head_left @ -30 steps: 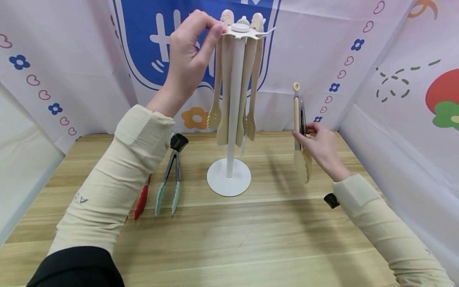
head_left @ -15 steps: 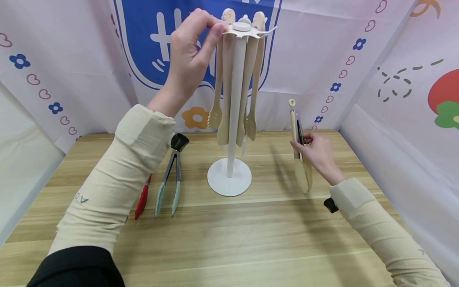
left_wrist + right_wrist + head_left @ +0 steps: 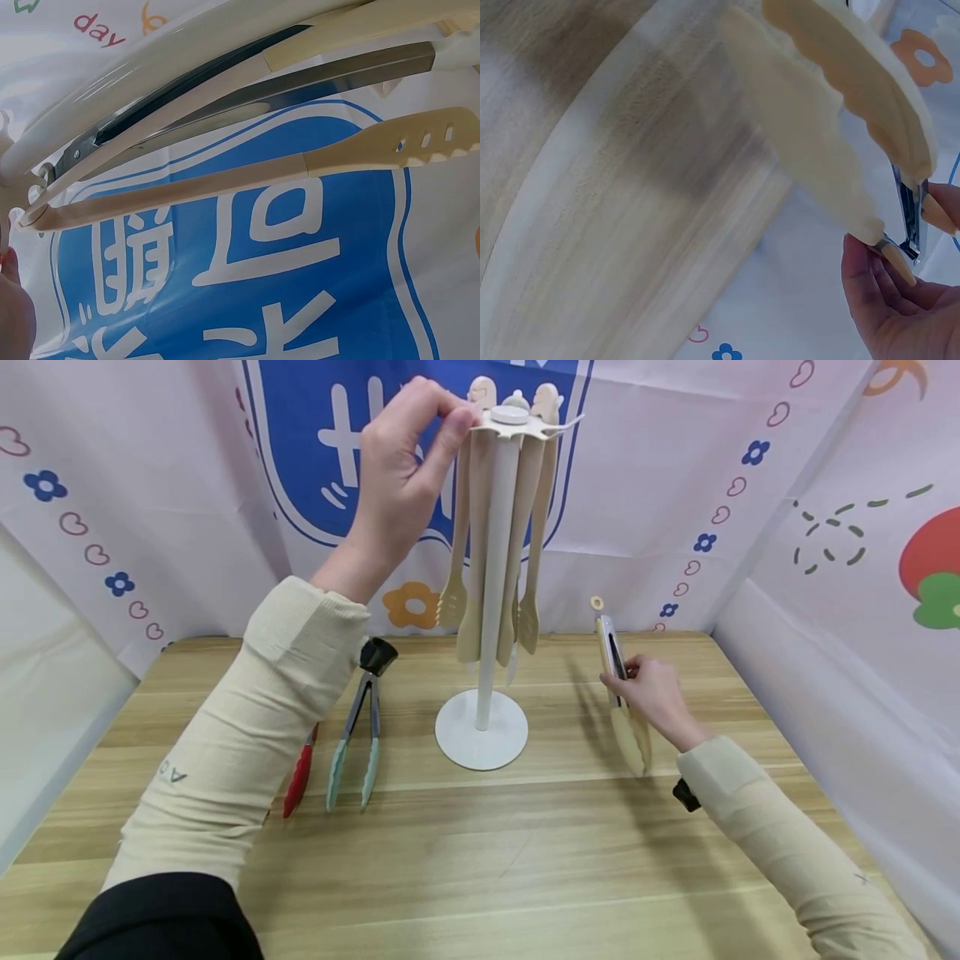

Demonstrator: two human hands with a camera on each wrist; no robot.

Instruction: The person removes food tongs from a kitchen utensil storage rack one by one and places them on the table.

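Note:
A white utensil stand [image 3: 487, 693] rises from a round base on the table, with several beige utensils hanging from its top. My left hand [image 3: 408, 468] pinches the edge of the stand's hooked top disc [image 3: 517, 427]. In the left wrist view a slotted turner [image 3: 405, 142] hangs beside the pole. To the right of the stand, my right hand [image 3: 651, 693] grips cream-tipped tongs [image 3: 626, 735] by their metal arms. Their ring end points up and away, and the scalloped heads [image 3: 795, 127] hang down over the table, slightly apart in the right wrist view.
Mint-tipped tongs [image 3: 352, 743] lie left of the stand base. A red-tipped utensil [image 3: 300, 777] lies beside them, partly hidden by the left sleeve [image 3: 240, 735]. Printed cloth [image 3: 637, 485] hangs behind the wooden table [image 3: 480, 860].
My right hand has lowered the cream tongs and brought them slightly nearer, their ring end leaning more to the left. The left hand keeps its hold on the stand's top.

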